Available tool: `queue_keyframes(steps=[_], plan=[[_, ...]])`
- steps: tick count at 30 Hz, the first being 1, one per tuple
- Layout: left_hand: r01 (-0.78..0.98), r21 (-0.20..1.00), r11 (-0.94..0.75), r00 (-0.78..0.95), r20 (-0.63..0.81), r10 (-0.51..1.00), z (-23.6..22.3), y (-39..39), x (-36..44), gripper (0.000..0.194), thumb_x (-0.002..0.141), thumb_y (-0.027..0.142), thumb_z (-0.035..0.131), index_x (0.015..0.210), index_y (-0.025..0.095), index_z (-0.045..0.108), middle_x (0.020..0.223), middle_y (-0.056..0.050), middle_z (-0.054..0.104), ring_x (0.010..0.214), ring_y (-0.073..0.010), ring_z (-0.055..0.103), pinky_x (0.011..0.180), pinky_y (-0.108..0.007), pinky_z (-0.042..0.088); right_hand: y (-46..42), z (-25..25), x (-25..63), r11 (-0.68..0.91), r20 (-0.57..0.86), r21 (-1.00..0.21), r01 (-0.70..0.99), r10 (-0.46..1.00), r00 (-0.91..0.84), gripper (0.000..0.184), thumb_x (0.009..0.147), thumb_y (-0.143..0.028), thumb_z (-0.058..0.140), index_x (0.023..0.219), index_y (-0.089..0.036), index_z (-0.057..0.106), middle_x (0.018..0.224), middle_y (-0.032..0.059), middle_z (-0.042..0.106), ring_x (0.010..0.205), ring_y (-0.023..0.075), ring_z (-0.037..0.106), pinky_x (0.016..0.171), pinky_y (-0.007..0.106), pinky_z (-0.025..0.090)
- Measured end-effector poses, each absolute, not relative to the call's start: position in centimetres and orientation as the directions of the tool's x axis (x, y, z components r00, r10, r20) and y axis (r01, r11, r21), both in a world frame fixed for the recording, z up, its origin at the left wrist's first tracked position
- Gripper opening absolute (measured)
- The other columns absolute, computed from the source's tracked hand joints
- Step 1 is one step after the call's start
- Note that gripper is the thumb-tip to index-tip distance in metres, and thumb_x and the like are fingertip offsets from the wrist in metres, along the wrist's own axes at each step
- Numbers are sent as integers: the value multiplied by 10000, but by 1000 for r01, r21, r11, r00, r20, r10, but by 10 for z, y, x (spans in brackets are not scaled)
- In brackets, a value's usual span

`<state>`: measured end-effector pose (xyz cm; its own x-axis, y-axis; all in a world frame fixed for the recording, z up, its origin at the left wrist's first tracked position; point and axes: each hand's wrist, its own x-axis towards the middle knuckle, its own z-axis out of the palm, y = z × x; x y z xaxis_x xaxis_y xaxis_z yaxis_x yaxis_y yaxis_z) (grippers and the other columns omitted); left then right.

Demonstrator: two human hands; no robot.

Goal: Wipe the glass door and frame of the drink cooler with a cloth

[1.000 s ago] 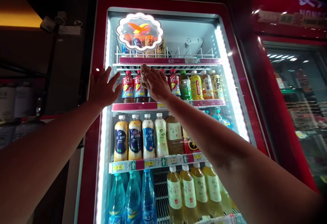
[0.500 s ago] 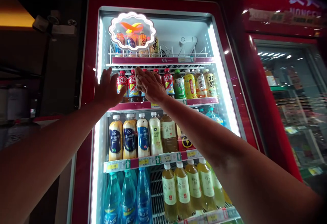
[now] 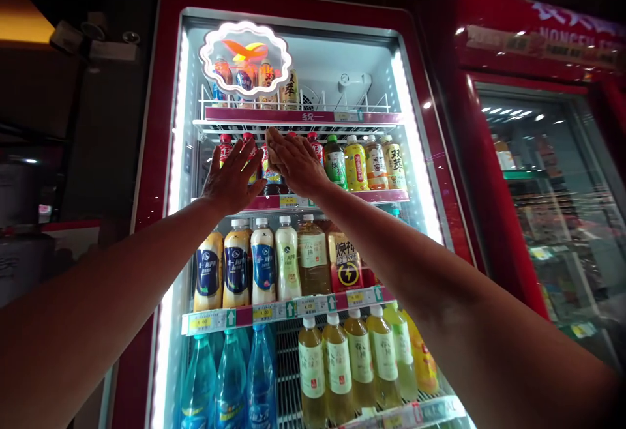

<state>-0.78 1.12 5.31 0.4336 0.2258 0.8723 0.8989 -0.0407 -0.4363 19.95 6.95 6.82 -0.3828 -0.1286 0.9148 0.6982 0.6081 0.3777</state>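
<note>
A tall lit drinks fridge with a red frame and a glass door stands in front of me. My left hand is raised flat toward the glass, fingers spread and holding nothing. Beside it, my right hand lies flat with a small brownish cloth under its fingers, against the door as far as I can see. Both hands are at the height of the second shelf, covering part of the row of red-capped bottles. Whether the left palm touches the glass, I cannot tell.
Behind the glass are a green tea bottle, milk tea bottles and blue bottles. A glowing scalloped sign is at the door's upper left. Another red fridge stands to the right.
My left hand has moved right, closer to the right hand. The right hand and cloth have slid a little right across the door. The view has shifted slightly.
</note>
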Motion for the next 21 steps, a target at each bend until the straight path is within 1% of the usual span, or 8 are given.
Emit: queue_keyframes(steps=[2,4,7,10,12,17,19,21], plan=[[898,-438,-34,434,872,225,53,12,-9,717,1025,555,282,1671,246,246,1767,-70,117,1641,-300,55,1300,-596,-41,69,70,202,600,906,393,697,-123,-404,549,1054,-269,339,1597,-261,418,1691,-8,403,1593,266,291,1351,521,177],[897,-440,-31,436,872,223,53,13,-9,720,1028,559,270,1672,237,242,1768,-76,115,1640,-308,58,1299,-600,-34,69,72,202,595,912,377,710,-105,-396,554,1055,-258,328,1603,-260,411,1685,-8,412,1591,274,295,1349,534,183],[896,-444,-31,439,870,224,53,12,-9,726,1032,579,250,1678,249,212,1770,-81,105,1639,-319,55,1295,-611,-24,72,69,201,587,923,356,727,-101,-370,583,1046,-242,333,1627,-265,370,1708,-15,366,1597,293,276,1353,553,162],[892,-451,-22,444,866,229,52,12,-9,731,1034,596,225,1682,259,189,1770,-87,107,1638,-323,63,1294,-612,-18,78,66,207,589,897,421,690,-156,-414,585,1052,-259,320,1636,-269,350,1724,-22,333,1596,272,284,1359,519,165],[890,-457,-18,449,865,225,52,12,-10,729,1036,602,211,1682,266,184,1771,-87,105,1637,-322,72,1295,-608,-19,83,67,214,590,878,457,665,-181,-443,584,1057,-287,313,1641,-268,340,1721,-18,341,1591,263,296,1357,506,183],[885,-465,-12,457,864,210,52,13,-12,727,1038,610,204,1687,284,158,1770,-75,122,1637,-321,81,1294,-607,-14,95,75,225,601,902,416,682,-177,-394,607,1051,-318,327,1656,-282,302,1697,-11,386,1591,305,288,1341,577,177],[883,-468,2,457,864,212,52,13,-12,727,1039,600,207,1689,277,155,1770,-78,120,1635,-326,89,1296,-605,-11,95,71,226,609,904,415,675,-197,-379,605,1051,-300,317,1656,-283,303,1695,-13,391,1591,298,292,1341,579,168],[883,-468,20,454,866,211,51,13,-12,724,1040,588,209,1689,272,156,1770,-77,120,1634,-328,94,1298,-604,-2,93,62,229,607,899,428,670,-205,-388,591,1053,-291,310,1644,-281,334,1702,-16,378,1591,283,294,1345,558,171]])
